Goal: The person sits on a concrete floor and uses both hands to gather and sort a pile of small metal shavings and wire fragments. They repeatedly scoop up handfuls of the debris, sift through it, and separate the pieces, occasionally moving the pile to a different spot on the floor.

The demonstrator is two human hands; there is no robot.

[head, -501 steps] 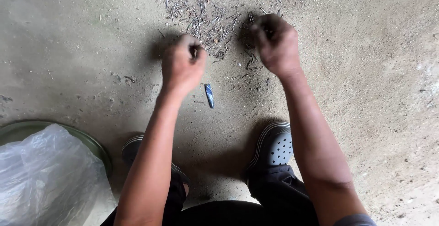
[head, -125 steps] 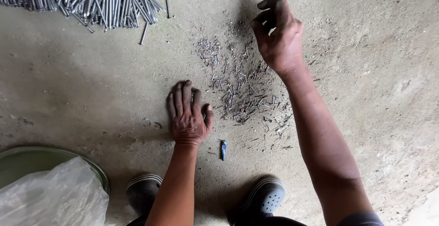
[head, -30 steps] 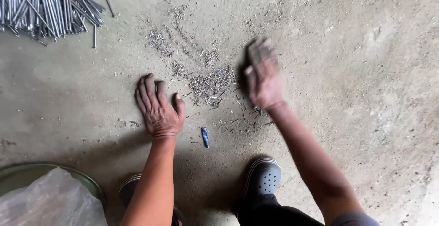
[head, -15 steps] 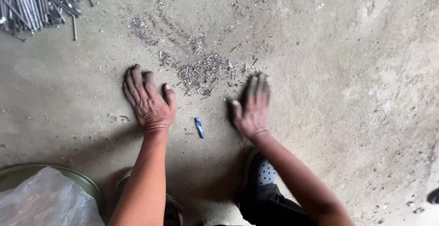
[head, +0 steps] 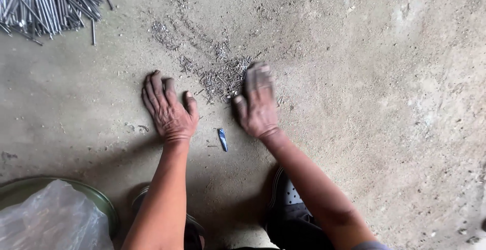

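My left hand (head: 169,109) lies flat, palm down, on the dusty concrete floor, fingers spread, holding nothing. My right hand (head: 257,103) is also flat on the floor, fingers together, its fingertips resting on the right edge of a small heap of short metal nails (head: 223,77). The heap sits between and just beyond both hands. A thin trail of nails (head: 164,29) runs from it toward the upper left. A small blue object (head: 222,139) lies on the floor between my wrists.
A pile of long metal rods (head: 43,6) lies at the upper left. A green round basin (head: 104,203) holding a clear plastic bag (head: 48,222) sits at the lower left. My dark perforated shoes (head: 286,199) are under my arms.
My right hand has swept down and leftward from the far right of the nails and now lies flat against the heap. The left hand has stayed flat. The view has shifted.
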